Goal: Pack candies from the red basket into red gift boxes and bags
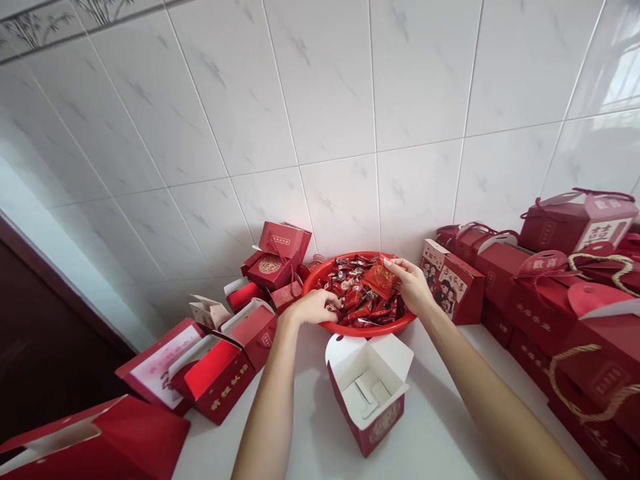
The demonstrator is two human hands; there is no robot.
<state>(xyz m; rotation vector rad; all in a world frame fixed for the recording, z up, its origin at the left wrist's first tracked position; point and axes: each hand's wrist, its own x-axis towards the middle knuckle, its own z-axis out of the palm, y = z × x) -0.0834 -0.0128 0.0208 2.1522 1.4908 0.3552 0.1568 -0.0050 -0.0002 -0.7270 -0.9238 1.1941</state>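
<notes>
A red plastic basin (367,331) full of small wrapped candies (355,300) stands against the wall. My right hand (407,280) pinches a shiny red packet (381,279) with gold print, holding it over the right part of the candies. At the basin's left rim, my left hand (315,307) reaches in with curled fingers among the wrappers. Its fingertips are partly hidden, so what they hold cannot be made out. In front of the basin, between my forearms, sits an open red gift box (367,413) with a white inside and raised flaps; no contents show in it.
Several open red boxes (220,383) stand on the left, with another large one (140,440) nearest me. Closed red boxes with rope handles (540,300) are stacked on the right. A box with printed figures (453,283) stands beside the basin. White tiles (340,200) rise behind.
</notes>
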